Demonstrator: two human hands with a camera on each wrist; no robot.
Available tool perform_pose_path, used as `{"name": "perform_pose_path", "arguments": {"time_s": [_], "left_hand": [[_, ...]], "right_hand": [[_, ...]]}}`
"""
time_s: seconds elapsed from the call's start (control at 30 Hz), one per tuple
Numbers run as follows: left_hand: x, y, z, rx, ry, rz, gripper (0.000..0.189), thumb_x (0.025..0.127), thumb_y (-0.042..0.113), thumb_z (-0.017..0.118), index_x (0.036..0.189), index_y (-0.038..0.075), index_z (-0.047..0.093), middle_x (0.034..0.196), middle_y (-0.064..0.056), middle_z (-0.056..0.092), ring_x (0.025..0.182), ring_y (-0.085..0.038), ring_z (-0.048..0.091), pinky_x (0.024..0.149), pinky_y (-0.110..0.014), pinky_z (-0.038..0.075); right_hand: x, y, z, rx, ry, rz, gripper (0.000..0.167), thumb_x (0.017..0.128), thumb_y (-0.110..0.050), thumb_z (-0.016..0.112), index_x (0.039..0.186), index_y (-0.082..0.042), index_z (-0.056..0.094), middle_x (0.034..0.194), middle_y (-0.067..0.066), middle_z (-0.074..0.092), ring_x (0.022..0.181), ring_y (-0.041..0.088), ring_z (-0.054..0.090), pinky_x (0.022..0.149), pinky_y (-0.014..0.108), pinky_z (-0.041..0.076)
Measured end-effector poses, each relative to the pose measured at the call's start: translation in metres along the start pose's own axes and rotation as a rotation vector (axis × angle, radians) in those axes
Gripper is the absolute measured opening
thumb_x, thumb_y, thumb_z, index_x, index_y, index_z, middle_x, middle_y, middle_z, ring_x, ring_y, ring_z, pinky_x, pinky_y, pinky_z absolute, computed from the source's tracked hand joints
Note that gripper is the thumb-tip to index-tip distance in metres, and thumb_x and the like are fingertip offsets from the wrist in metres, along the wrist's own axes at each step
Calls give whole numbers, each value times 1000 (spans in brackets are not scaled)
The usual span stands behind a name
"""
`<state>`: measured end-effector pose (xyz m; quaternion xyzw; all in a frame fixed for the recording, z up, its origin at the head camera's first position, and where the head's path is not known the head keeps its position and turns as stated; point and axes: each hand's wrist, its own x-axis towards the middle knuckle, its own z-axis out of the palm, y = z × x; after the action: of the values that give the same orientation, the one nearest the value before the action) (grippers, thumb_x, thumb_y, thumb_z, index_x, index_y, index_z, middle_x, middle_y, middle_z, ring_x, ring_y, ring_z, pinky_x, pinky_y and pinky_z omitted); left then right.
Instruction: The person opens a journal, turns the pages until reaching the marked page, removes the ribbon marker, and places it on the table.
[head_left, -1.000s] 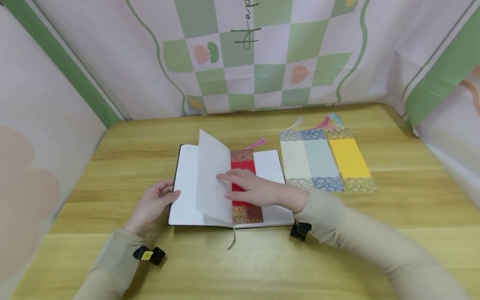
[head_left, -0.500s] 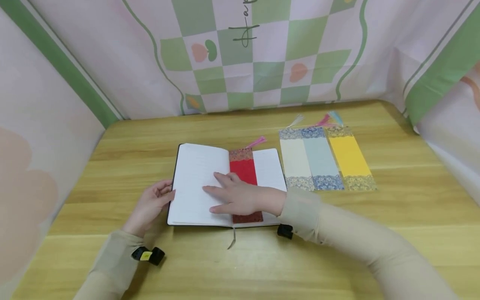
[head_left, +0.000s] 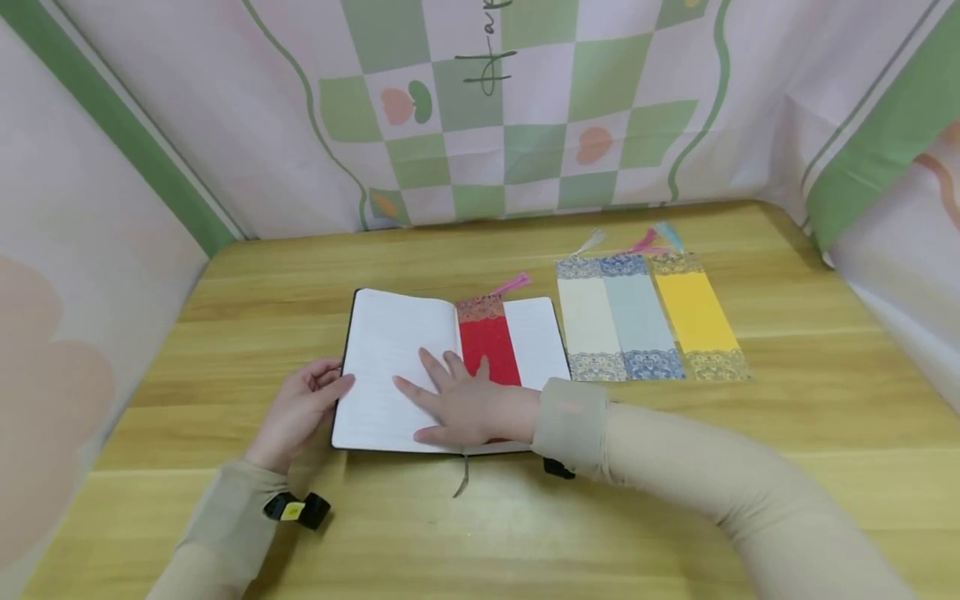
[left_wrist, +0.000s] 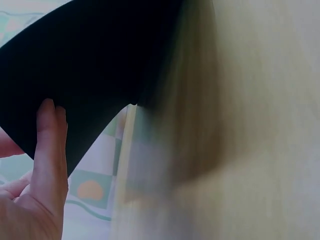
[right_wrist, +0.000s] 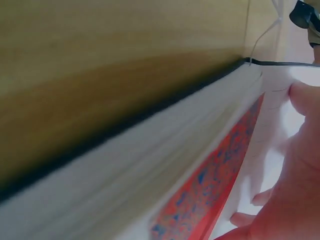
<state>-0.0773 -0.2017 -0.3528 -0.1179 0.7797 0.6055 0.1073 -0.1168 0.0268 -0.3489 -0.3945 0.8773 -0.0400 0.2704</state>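
An open notebook (head_left: 390,333) with white pages and a black cover (left_wrist: 95,65) lies in the middle of the head view. My left hand (head_left: 300,408) pinches its left edge, thumb on the page side and fingers under the cover, which is tilted up off the table in the left wrist view. Fingers spread, my right hand (head_left: 468,407) rests over the notebook's middle, fingertips on the left page. Under that palm runs a red bookmark (head_left: 483,333) with lace-patterned ends and a pink tassel, lying along the inner side of the right page; its lower part is mostly hidden.
Right of the notebook lie a cream bookmark (head_left: 588,317), a pale blue bookmark (head_left: 642,317) and a yellow bookmark (head_left: 699,312), tasselled ends away from me. A thin ribbon (head_left: 462,477) hangs from the notebook's spine onto the wooden table (head_left: 420,542). A patterned curtain (head_left: 420,158) stands behind.
A raised page has been turned down flat onto the left side, uncovering the red bookmark. My right hand has moved left and nearer to me, fingers spreading. The left hand has stayed at the edge.
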Motion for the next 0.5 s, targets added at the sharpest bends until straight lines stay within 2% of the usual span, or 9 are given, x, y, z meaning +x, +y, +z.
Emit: {"name": "perform_pose_path", "arguments": {"time_s": [0.07,0.13,0.2,0.27,0.33,0.4,0.43,0.5], "left_hand": [[0,0,0,17,5,-5,41,96,11,54,130,-8,44,89,7,57,73,-1,52,63,-16,46],[1,-1,0,31,8,-10,39,96,11,54,129,-8,45,89,6,58,73,-2,51,63,-16,46],[1,-1,0,40,12,-18,38,96,11,54,128,-6,46,91,5,57,74,-3,51,63,-17,46],[2,0,1,47,9,-22,41,96,14,55,131,-5,46,94,3,57,78,-4,52,66,-18,47],[2,1,1,51,6,-23,43,96,16,56,132,-4,45,97,1,57,80,-6,52,68,-19,47],[2,1,1,55,2,-25,43,96,17,56,132,-3,45,99,0,57,81,-7,51,68,-19,47],[2,1,1,56,1,-25,43,96,17,56,132,-3,45,98,0,57,81,-8,51,68,-19,47],[1,0,0,56,3,-24,40,96,16,55,130,-3,46,96,0,56,79,-8,51,66,-20,46]], "right_hand": [[0,0,-2,19,11,-11,76,93,-56,45,151,-36,0,159,10,-8,144,41,2,105,70,14],[0,2,-6,38,57,-36,72,94,-55,44,152,-34,6,159,11,-1,144,39,6,109,65,17],[-2,6,-11,110,142,-40,67,95,-52,44,152,-29,17,159,10,10,144,36,10,112,58,20],[-6,13,-17,215,271,-6,62,96,-48,47,149,-21,29,155,12,22,143,34,17,113,53,22],[-11,24,-25,363,399,57,57,96,-41,51,144,-13,39,150,13,33,140,33,23,112,50,24],[-17,39,-32,551,488,132,55,95,-35,54,140,-7,43,146,16,38,137,35,30,110,51,29],[-20,47,-35,645,497,166,55,95,-33,54,140,-4,42,146,18,37,136,36,30,109,51,29],[-25,64,-41,885,448,231,57,95,-31,52,142,-3,36,148,18,33,136,39,29,107,54,31]]}}
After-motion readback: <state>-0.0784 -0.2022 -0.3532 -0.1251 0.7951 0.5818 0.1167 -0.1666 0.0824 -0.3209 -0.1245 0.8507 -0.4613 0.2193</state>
